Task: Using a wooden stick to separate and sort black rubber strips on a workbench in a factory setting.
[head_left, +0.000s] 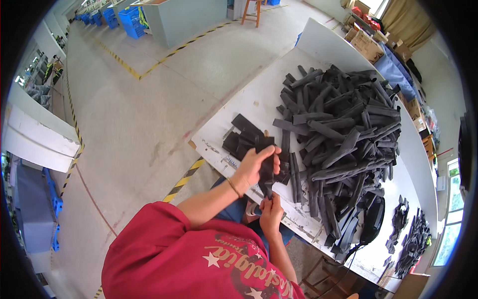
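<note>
My left hand (256, 163) grips the upper part of a flat black strip (266, 167), held upright over the table's near edge. Just below, my right hand (270, 212) pinches the strip's lower end. Behind the strip lies a small stack of flattened black pieces (242, 138) on the white table (259, 97). To the right sprawls a large heap of dark grey tube-like strips (343, 134), with several spilling toward the near edge.
A black rounded object (373, 219) sits at the heap's lower right, with smaller black scraps (413, 239) beyond. Cardboard boxes (367, 45) stand at the table's far end. Yellow-black floor tape (185, 179) runs under the table; blue crates (130, 20) stand far off.
</note>
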Motion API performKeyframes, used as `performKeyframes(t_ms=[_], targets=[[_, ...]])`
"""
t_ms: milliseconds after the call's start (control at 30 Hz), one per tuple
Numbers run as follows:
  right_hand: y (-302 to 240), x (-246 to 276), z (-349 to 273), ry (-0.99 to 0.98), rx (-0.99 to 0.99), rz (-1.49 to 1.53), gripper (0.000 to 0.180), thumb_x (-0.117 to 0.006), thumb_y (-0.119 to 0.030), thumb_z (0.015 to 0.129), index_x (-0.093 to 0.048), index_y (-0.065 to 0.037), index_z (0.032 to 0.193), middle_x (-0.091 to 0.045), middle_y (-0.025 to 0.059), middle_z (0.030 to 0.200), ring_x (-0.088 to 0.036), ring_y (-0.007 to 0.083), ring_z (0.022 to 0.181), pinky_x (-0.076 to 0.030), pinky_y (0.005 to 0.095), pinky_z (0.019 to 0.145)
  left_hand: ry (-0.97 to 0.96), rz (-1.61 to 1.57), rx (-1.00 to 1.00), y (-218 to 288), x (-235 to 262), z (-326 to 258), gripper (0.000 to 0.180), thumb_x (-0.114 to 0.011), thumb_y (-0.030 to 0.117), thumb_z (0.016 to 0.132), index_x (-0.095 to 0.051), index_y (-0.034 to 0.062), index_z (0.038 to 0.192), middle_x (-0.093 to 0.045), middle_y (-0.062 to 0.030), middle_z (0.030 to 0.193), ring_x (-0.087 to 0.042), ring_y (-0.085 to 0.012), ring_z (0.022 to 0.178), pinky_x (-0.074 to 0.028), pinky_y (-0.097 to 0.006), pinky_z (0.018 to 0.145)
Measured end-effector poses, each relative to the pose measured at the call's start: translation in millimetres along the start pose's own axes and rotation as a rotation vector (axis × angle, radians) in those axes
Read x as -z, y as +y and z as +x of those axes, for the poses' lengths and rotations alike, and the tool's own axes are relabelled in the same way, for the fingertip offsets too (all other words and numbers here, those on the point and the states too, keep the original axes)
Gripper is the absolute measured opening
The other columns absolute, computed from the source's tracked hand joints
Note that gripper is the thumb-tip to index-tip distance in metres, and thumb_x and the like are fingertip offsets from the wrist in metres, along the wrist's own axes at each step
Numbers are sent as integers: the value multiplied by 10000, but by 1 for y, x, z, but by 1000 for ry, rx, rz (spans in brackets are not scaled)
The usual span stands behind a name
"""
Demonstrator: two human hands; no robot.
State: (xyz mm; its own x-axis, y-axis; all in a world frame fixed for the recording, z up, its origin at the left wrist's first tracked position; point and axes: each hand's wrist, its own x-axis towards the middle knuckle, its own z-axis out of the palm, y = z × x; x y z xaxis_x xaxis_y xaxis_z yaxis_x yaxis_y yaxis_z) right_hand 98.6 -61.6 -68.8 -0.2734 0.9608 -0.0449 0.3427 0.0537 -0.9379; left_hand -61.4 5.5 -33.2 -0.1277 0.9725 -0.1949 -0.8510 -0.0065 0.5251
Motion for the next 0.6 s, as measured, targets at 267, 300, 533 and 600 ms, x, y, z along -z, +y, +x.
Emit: performKeyframes(t_ms=[267, 300, 533, 600], targets=[[5, -14, -18, 91, -6, -55, 185, -453, -73, 957, -541, 40, 1074, -516, 55, 602, -489, 107, 543, -402, 268, 504, 228, -52, -59, -13, -7, -1, 248, -666, 223, 884, -629, -10, 959, -626, -71, 724, -611, -169, 601, -523, -302, 566], [6, -13, -20, 27, -14, -109, 186, -449, -87, 964, -560, 40, 1044, -515, 59, 593, -493, 112, 537, -402, 270, 502, 250, -21, -88, -11, -7, 1, 239, -673, 219, 878, -632, -7, 942, -626, -69, 724, -608, -161, 598, -522, -296, 563], [40, 7, -66, -153, -110, -17, 179, -467, -115, 979, -595, 1, 934, -502, 36, 557, -470, 88, 493, -372, 258, 463, 228, 58, -80, 4, 12, 5, 227, -646, 217, 898, -625, -9, 914, -562, -40, 603, -499, -110, 451, -380, -230, 400], [35, 19, -80, -190, -170, -22, 167, -477, -110, 972, -596, 3, 938, -513, 44, 564, -489, 95, 500, -398, 264, 479, 208, 80, -223, 24, 16, 21, 245, -602, 233, 925, -613, -11, 938, -520, -28, 562, -446, -98, 415, -328, -219, 380]])
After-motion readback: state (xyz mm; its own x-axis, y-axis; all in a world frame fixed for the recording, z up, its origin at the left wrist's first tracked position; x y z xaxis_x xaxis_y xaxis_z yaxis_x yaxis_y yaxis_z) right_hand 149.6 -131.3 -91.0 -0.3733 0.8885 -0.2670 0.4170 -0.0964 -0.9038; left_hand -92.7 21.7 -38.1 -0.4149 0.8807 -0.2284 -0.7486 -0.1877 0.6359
